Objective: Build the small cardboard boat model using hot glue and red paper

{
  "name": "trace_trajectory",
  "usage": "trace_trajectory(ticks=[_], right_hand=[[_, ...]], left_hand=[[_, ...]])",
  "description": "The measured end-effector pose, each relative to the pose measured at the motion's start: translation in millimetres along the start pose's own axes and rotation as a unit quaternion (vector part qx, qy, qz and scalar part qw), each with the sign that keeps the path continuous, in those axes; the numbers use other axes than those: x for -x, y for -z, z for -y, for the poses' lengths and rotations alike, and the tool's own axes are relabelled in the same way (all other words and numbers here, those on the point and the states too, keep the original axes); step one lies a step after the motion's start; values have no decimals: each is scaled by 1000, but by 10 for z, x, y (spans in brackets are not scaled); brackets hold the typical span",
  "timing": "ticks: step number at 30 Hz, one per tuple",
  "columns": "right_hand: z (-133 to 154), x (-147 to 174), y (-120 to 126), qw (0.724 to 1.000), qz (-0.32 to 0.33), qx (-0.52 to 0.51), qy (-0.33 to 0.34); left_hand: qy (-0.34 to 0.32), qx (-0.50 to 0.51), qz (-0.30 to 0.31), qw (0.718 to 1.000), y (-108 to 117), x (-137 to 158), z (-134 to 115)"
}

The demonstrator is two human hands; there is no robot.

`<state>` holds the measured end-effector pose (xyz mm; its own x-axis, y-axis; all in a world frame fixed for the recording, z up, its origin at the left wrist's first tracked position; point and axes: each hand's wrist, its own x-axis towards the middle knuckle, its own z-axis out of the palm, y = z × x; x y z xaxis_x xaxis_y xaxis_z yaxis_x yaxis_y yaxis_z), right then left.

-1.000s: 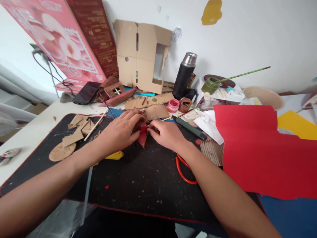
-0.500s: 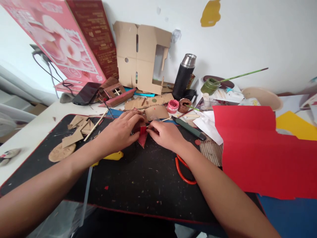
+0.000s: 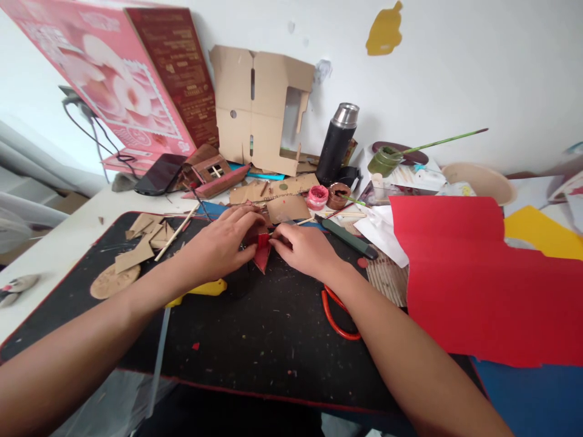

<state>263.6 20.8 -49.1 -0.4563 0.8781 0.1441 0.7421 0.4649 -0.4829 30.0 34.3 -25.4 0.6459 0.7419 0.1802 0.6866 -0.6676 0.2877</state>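
A small red-painted cardboard piece [image 3: 262, 260] with a pointed lower end stands over the black mat between my hands. Curled around its left side, my left hand [image 3: 225, 240] holds it with thumb and fingers. My right hand [image 3: 303, 247] is closed in a pinch at the piece's right edge; what sits between its fingertips is too small to make out. Below my left wrist lies a yellow hot glue gun [image 3: 207, 287] with a clear glue stick [image 3: 159, 352] sticking out. Red-handled scissors [image 3: 334, 315] lie partly under my right forearm.
A green utility knife [image 3: 348, 237] lies right of my right hand. Paint jars [image 3: 317, 197], a black thermos [image 3: 336, 145] and a small cardboard house [image 3: 212, 170] stand behind. Cardboard scraps [image 3: 141, 243] lie left, red paper [image 3: 460, 273] right.
The view has shifted very slightly. Both hands stay at the red cardboard piece, with no clear change in their hold.
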Motion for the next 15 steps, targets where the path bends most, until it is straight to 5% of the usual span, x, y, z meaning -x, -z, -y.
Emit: trace_trajectory(ticks=[15], right_hand=[[-7,2,-13,1000,3,15,5]], left_hand=[[6,3,4,1000,6,-13,2]])
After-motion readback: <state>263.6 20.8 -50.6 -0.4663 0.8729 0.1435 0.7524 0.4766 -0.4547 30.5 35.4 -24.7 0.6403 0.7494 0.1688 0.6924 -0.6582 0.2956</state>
